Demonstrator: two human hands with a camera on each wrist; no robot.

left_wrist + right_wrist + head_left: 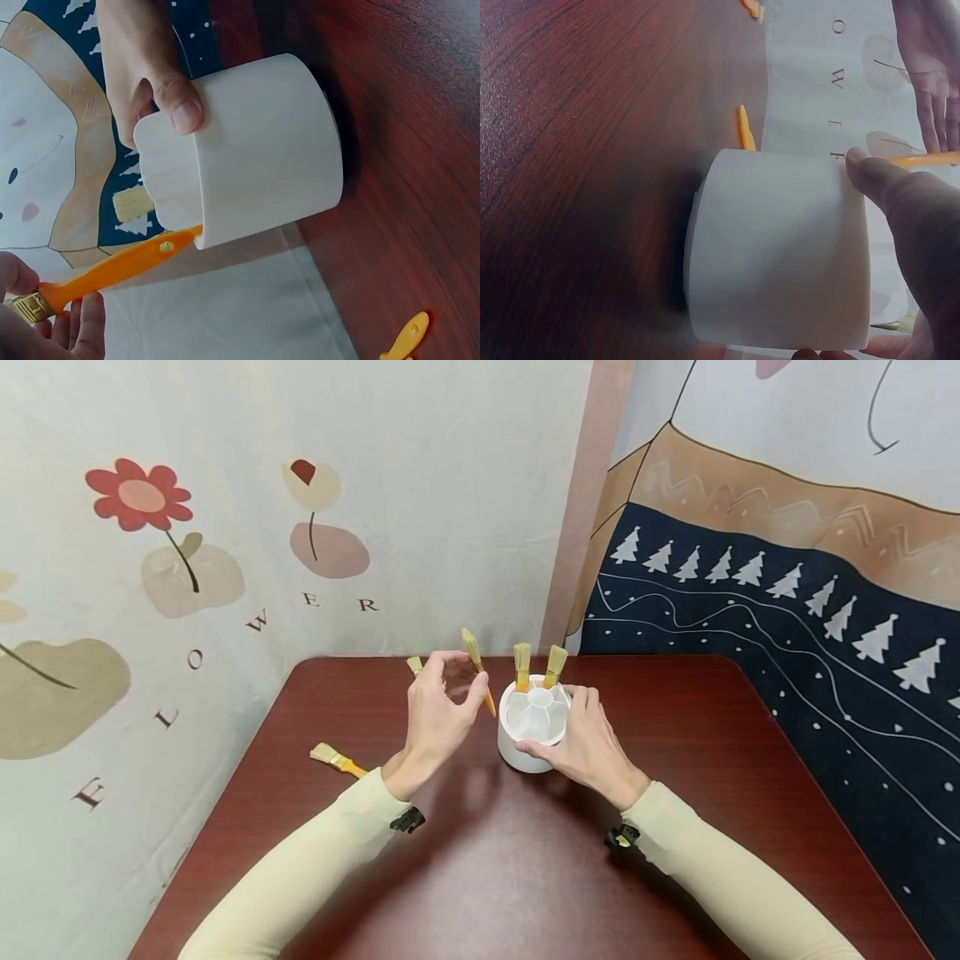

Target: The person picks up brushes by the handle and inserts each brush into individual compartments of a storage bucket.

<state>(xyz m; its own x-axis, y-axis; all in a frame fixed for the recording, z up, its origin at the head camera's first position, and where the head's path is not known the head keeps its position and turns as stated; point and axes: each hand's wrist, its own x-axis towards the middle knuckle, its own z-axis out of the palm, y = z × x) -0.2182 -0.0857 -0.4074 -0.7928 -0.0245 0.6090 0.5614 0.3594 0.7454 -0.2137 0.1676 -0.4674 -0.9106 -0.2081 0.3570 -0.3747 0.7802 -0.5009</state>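
Note:
My left hand (438,722) pinches a paintbrush (112,271) near its metal ferrule, bristles up. Its orange handle slants down to the rim of a round white divided holder (519,756), the tip hidden at the edge in the left wrist view. On the holder's right side, my right hand (596,745) grips the wall, thumb at the front rim. Two more paintbrushes, one on the left (522,662) and one on the right (555,665), stand bristles up in the back compartments. The holder sits upright on the table.
Left of my left hand, another paintbrush (335,759) lies on the dark red table (525,860). One more brush (415,665) lies behind that hand, mostly covered by it. Printed cloth walls (450,510) border the table's back and right edges.

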